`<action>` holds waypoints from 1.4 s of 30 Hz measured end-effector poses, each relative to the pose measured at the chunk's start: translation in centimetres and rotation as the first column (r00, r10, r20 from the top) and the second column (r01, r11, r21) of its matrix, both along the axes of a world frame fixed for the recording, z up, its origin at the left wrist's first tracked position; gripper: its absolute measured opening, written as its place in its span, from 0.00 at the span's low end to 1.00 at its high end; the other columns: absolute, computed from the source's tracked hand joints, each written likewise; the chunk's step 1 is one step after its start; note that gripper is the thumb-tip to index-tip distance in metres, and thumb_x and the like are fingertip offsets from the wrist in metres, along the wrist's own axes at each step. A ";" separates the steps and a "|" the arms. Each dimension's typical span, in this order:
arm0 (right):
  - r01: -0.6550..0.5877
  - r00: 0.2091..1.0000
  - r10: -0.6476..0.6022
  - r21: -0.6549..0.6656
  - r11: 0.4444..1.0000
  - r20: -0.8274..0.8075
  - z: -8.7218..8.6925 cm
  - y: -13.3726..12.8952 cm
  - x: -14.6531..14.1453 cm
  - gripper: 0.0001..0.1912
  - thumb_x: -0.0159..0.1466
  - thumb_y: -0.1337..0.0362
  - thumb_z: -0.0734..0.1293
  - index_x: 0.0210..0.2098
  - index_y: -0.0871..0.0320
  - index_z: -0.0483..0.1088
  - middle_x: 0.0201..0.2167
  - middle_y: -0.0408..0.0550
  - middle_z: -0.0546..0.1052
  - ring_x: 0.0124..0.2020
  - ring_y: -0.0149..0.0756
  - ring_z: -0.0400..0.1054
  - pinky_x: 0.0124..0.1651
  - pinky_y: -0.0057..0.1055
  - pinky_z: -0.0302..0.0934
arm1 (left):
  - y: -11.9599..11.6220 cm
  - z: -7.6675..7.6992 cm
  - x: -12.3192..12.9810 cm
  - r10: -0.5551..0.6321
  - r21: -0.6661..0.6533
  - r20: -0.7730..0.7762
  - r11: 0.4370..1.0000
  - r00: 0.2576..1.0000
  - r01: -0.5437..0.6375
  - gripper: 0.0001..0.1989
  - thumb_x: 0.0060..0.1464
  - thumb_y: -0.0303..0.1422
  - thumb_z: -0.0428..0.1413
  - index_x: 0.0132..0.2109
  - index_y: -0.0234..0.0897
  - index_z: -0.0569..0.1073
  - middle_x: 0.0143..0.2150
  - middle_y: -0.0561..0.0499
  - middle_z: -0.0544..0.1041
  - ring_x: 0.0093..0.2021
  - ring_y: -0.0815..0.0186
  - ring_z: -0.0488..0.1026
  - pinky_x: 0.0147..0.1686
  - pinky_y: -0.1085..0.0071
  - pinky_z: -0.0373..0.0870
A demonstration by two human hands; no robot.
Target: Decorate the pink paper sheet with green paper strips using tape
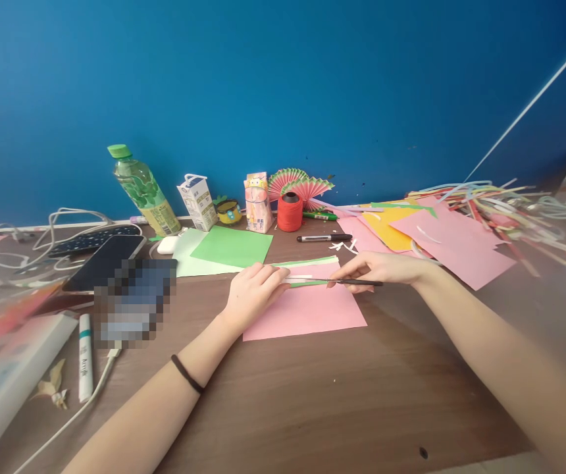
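A pink sheet [307,313] lies on the brown table, with narrow green and pale paper strips [320,263] above its upper part. My left hand [256,289] presses on the strips from the left, its fingers together over their end. From the right, my right hand [372,271] pinches a thin dark tool [362,282], its handle pointing right. The tool's thin pale part reaches left over the strips to my left fingertips. Whether it is a knife or scissors I cannot tell.
Behind stand a green-capped bottle [145,194], a carton [198,203] and a red thread spool [289,214]. A black marker [323,237] lies before the spool. Phones, cables and a white marker [85,359] are left; loose pink sheets [453,243] and strips are right.
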State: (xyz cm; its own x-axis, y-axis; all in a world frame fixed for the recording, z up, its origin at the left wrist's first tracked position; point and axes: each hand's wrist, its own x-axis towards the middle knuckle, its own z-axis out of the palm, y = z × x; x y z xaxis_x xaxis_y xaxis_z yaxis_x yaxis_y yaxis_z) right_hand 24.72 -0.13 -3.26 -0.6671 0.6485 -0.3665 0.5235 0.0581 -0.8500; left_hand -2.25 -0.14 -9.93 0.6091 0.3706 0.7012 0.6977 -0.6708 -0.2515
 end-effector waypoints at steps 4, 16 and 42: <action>-0.013 0.999 0.012 0.027 1.000 0.030 0.1 0.1 0.1 0.21 0.56 0.62 0.63 0.47 0.62 0.71 0.20 0.40 0.65 0.20 0.25 0.52 0.30 0.29 0.52 | 0.1 -0.1 0.0 0.017 -0.009 -0.008 1.000 1.000 -0.017 0.10 0.58 0.37 0.48 0.39 0.37 0.71 0.28 0.52 0.75 0.27 0.68 0.67 0.27 0.72 0.59; -0.043 0.995 0.037 0.065 0.997 0.087 -0.3 0.4 0.6 0.23 0.56 0.59 0.63 0.49 0.62 0.70 0.20 0.41 0.64 0.20 0.25 0.52 0.28 0.27 0.52 | 0.0 -0.3 -0.1 0.015 -0.054 -0.019 0.998 1.000 -0.016 0.11 0.59 0.38 0.47 0.39 0.37 0.70 0.29 0.52 0.76 0.27 0.68 0.67 0.28 0.72 0.60; 0.056 0.947 -0.108 0.176 0.983 0.302 0.6 -0.1 0.3 0.24 0.53 0.57 0.64 0.48 0.59 0.72 0.25 0.46 0.74 0.23 0.29 0.59 0.21 0.24 0.54 | 0.0 -0.3 0.1 -0.054 -0.007 -0.014 0.999 0.998 0.053 0.06 0.58 0.32 0.49 0.38 0.37 0.70 0.29 0.53 0.76 0.26 0.69 0.67 0.29 0.72 0.61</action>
